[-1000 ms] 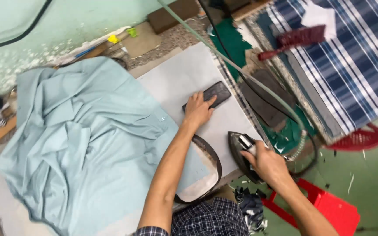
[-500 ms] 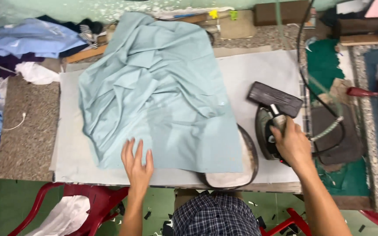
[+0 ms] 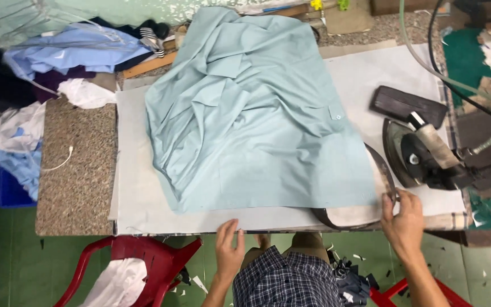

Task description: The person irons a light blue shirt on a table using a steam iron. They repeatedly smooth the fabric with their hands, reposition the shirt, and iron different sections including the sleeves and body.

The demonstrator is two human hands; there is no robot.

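One pale green shirt (image 3: 257,113) on the tabletop (image 3: 132,204) — one steam iron (image 3: 421,156), one dark rectangular pad (image 3: 407,105) beside it. Two hands: left hand (image 3: 230,250), right hand (image 3: 403,219). One red plastic chair (image 3: 149,258) — one pile of blue and white clothes (image 3: 46,68) at left.

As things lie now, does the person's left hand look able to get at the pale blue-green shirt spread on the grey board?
Probably yes. The left hand is open at the near edge of the grey board, and the pale blue-green shirt has its hem just beyond, with only bare board between them.
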